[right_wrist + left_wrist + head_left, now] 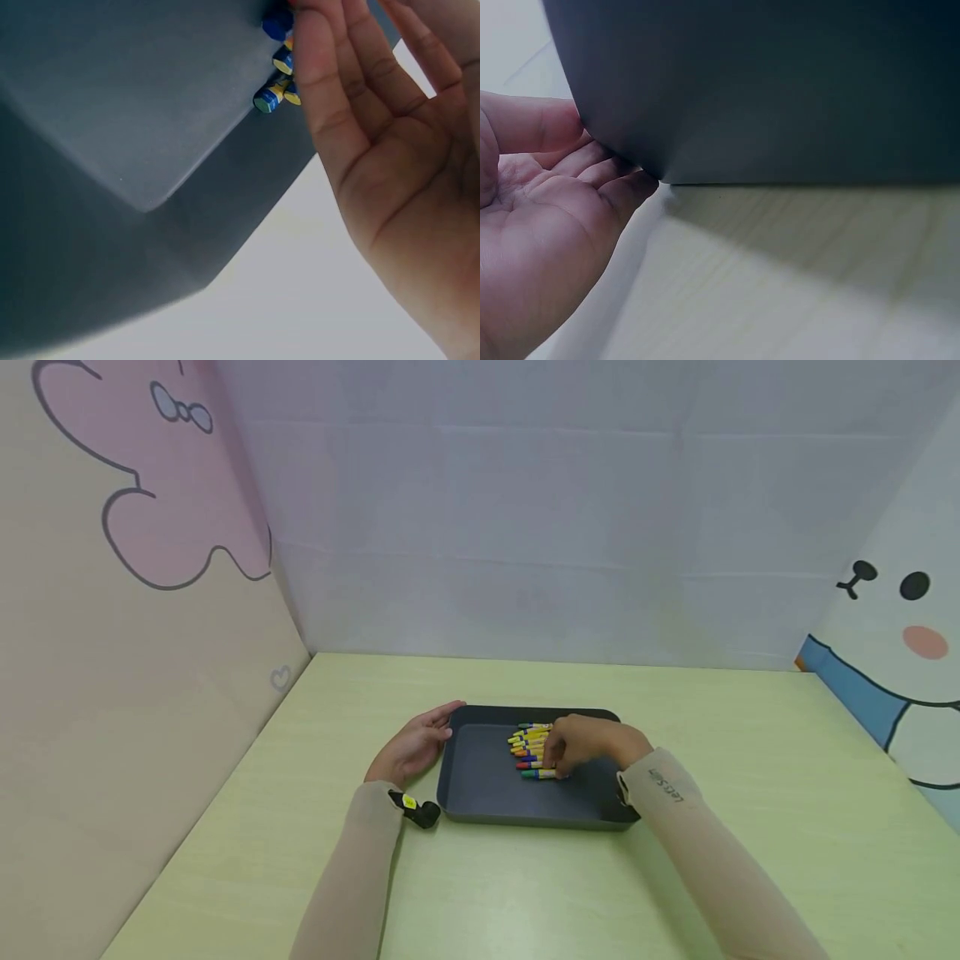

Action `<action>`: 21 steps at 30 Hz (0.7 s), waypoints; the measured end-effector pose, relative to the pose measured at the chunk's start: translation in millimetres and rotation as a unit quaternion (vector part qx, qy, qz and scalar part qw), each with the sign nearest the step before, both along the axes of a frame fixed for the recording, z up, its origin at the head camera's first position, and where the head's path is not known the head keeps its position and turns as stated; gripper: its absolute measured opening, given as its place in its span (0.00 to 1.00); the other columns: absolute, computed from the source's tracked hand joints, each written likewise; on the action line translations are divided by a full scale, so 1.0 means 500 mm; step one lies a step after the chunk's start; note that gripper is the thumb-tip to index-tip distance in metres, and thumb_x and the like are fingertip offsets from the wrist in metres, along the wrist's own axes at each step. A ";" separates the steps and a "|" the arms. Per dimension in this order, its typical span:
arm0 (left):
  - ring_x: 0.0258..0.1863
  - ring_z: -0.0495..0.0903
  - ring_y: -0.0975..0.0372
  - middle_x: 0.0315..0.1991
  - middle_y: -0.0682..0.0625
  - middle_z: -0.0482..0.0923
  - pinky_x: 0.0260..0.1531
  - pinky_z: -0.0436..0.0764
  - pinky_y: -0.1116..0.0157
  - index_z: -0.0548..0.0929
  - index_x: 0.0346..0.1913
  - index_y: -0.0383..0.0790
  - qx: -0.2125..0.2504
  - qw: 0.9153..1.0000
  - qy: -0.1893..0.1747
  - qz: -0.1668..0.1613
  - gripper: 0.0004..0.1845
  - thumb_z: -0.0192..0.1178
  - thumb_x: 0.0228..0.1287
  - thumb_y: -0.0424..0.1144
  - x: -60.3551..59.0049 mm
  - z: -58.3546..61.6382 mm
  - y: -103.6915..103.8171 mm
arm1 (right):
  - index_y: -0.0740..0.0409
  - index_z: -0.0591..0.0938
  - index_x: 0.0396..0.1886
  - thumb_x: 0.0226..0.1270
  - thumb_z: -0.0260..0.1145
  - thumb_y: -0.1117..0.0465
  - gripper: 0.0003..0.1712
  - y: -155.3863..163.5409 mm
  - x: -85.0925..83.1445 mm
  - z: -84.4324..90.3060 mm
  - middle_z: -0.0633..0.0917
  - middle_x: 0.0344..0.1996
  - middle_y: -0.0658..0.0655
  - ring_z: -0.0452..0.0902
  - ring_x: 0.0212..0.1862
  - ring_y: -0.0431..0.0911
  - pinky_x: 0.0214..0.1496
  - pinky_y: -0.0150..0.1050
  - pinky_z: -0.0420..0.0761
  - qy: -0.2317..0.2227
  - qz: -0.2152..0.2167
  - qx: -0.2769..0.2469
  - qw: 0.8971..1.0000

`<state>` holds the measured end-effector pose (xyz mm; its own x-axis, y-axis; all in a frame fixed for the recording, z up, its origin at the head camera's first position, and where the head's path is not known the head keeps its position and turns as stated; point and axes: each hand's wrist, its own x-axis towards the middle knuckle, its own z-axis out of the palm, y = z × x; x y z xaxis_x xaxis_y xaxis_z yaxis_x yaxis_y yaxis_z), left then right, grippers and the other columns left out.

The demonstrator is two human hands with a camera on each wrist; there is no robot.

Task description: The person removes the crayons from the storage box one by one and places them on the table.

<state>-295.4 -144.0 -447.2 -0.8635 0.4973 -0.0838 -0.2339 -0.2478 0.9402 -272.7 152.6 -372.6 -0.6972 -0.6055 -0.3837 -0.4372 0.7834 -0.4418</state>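
Crayons (pixel 529 745) lie side by side just left of and under the fingers of the right hand (pixel 588 742), which hide their right ends; whether these grip one, I cannot tell. Around them rise the walls of a dark tray (pixel 480 777) on the bench (pixel 525 893), touched outside by the relaxed left hand (pixel 412 747). Tips show yellow, red, blue and green.

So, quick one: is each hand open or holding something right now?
Left hand: open, touching the left side of the tray.
Right hand: at the crayons; whether it grips any can't be told.
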 end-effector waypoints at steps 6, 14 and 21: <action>0.76 0.44 0.54 0.78 0.45 0.42 0.50 0.70 0.74 0.50 0.75 0.32 -0.006 1.000 0.006 0.000 0.33 0.38 0.67 0.17 0.000 -0.002 0.000 | 0.49 0.88 0.34 0.58 0.70 0.67 0.08 0.010 0.003 0.011 0.86 0.33 0.46 0.79 0.33 0.37 0.38 0.35 0.80 -0.003 0.003 -0.022 1.000; 0.76 0.44 0.56 0.78 0.46 0.43 0.53 0.69 0.73 0.52 0.75 0.33 -0.014 1.000 0.000 0.008 0.33 0.39 0.67 0.18 0.004 0.002 0.000 | 0.51 0.88 0.36 0.58 0.68 0.69 0.10 0.025 0.000 0.020 0.87 0.34 0.48 0.80 0.34 0.37 0.39 0.35 0.80 -0.004 0.000 -0.052 0.999; 0.76 0.43 0.56 0.78 0.46 0.42 0.54 0.68 0.73 0.51 0.75 0.33 -0.010 1.000 0.001 0.005 0.34 0.39 0.67 0.17 0.004 0.000 0.001 | 0.52 0.88 0.38 0.59 0.68 0.67 0.09 0.033 0.003 0.037 0.87 0.36 0.48 0.81 0.37 0.38 0.40 0.35 0.81 0.007 0.001 -0.050 0.999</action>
